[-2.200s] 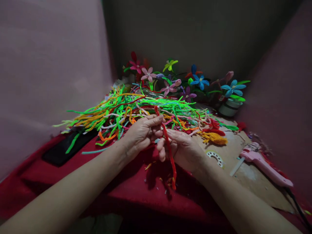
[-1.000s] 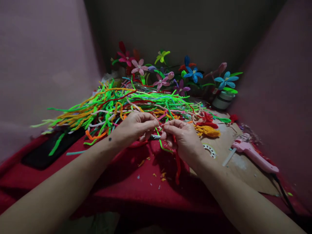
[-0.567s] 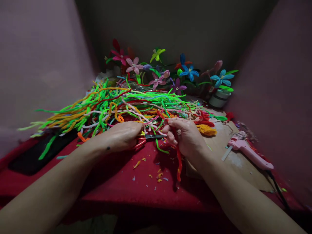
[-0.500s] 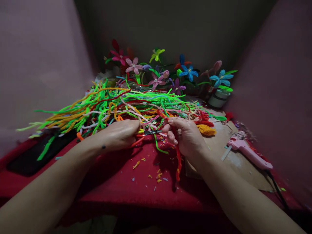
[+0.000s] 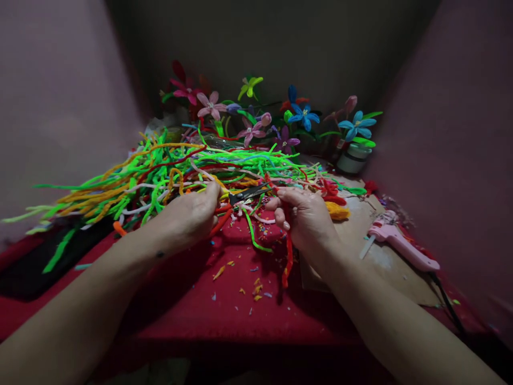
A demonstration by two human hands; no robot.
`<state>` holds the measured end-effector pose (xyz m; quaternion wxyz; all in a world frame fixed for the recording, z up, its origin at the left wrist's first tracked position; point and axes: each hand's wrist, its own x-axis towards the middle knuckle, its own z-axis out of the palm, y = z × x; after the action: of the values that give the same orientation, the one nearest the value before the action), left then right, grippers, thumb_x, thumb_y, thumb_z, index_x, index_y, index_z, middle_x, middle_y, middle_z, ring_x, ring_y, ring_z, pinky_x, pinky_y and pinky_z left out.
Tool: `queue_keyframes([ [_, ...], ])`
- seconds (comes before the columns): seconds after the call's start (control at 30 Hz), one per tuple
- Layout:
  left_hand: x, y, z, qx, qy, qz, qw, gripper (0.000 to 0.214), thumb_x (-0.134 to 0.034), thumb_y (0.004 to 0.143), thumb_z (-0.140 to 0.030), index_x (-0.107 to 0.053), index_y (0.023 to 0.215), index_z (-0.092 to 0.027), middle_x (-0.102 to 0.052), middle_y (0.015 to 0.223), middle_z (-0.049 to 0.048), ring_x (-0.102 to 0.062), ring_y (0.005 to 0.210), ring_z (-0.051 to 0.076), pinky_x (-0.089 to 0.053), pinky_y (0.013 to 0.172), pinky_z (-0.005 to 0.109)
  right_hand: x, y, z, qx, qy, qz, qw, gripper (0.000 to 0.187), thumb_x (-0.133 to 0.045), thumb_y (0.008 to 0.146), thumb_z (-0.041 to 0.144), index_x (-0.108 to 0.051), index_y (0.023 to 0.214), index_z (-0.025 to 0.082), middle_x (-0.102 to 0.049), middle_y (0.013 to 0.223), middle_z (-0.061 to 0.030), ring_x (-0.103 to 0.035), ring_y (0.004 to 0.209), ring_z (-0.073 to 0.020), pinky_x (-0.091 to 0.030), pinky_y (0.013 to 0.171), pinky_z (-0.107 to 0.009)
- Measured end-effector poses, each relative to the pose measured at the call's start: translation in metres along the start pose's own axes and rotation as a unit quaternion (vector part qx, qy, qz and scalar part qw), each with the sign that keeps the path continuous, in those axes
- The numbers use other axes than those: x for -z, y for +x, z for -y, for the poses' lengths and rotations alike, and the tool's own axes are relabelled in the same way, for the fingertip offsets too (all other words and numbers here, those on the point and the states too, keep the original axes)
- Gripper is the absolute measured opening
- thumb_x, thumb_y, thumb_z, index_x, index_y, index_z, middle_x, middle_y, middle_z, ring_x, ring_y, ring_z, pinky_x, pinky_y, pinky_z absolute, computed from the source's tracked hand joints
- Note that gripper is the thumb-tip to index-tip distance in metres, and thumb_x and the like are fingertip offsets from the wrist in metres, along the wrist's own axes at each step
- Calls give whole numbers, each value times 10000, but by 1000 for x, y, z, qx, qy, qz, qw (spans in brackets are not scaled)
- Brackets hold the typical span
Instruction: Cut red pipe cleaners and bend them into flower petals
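My left hand (image 5: 196, 211) is closed around the orange handles of a pair of scissors (image 5: 244, 196). Their dark blades point right and reach the red pipe cleaner (image 5: 289, 256) near my right fingertips. My right hand (image 5: 306, 214) pinches that pipe cleaner between thumb and fingers, and its longer end hangs down below the palm. A short bit of red stands up above the pinch, next to the blade tips. Just behind both hands lies a heap of pipe cleaners (image 5: 236, 160) in green, orange, white and red.
Pipe-cleaner flowers (image 5: 305, 116) stand along the back, near a pale jar (image 5: 354, 159). A pink glue gun (image 5: 401, 243) rests on cardboard (image 5: 385, 272) at right. Coloured clippings (image 5: 257, 289) dot the red cloth (image 5: 180, 315). A dark flat object (image 5: 32, 272) lies at left.
The scissors have swung upward, and their blades now reach the red pipe cleaner by my right fingertips. My right hand keeps its pinch. The whole view has shifted slightly.
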<state>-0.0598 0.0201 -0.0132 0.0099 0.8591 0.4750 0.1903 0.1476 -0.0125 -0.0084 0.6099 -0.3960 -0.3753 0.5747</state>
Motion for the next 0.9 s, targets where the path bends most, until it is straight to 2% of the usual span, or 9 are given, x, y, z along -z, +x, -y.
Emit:
queue_keyframes([
  [0.1, -2, -1, -1, -13, 41, 40, 998, 189, -461, 699, -195, -382, 869, -222, -508, 559, 5, -448, 437, 171, -282, 435, 282, -1, 0, -1, -5, 6, 1, 1000, 90, -537, 677, 163, -528, 591, 139, -635, 516, -22, -440, 316, -54, -240, 280, -172],
  [0.37, -2, -2, -6, -35, 42, 24, 998, 161, -437, 707, -188, -387, 856, -223, -491, 534, 8, -424, 415, 170, -267, 425, 283, -2, -1, -2, -14, 4, 17, 1000, 96, -537, 661, 152, -515, 567, 149, -653, 525, -28, -446, 319, -60, -251, 283, -167],
  [0.6, 2, -2, -16, -17, 55, 72, 996, 127, -394, 730, -171, -350, 842, -213, -510, 581, 18, -472, 447, 168, -287, 429, 265, -1, -1, -3, -22, -20, 4, 1000, 99, -541, 647, 153, -547, 549, 144, -630, 483, -16, -403, 297, -53, -225, 280, -170],
  [0.77, 4, -3, -18, -9, 23, 68, 997, 135, -455, 721, -187, -368, 820, -216, -481, 526, -17, -435, 409, 140, -260, 412, 245, -1, -2, -2, -27, -52, -14, 998, 149, -541, 646, 162, -533, 499, 142, -600, 448, -4, -391, 290, -44, -219, 279, -164],
  [0.9, 5, -4, -17, -17, 64, 75, 995, 122, -433, 728, -181, -393, 839, -213, -463, 484, -30, -413, 383, 135, -253, 397, 239, -2, -2, -2, -27, -58, -10, 998, 155, -541, 651, 166, -519, 499, 147, -592, 438, 5, -384, 285, -38, -220, 277, -156],
])
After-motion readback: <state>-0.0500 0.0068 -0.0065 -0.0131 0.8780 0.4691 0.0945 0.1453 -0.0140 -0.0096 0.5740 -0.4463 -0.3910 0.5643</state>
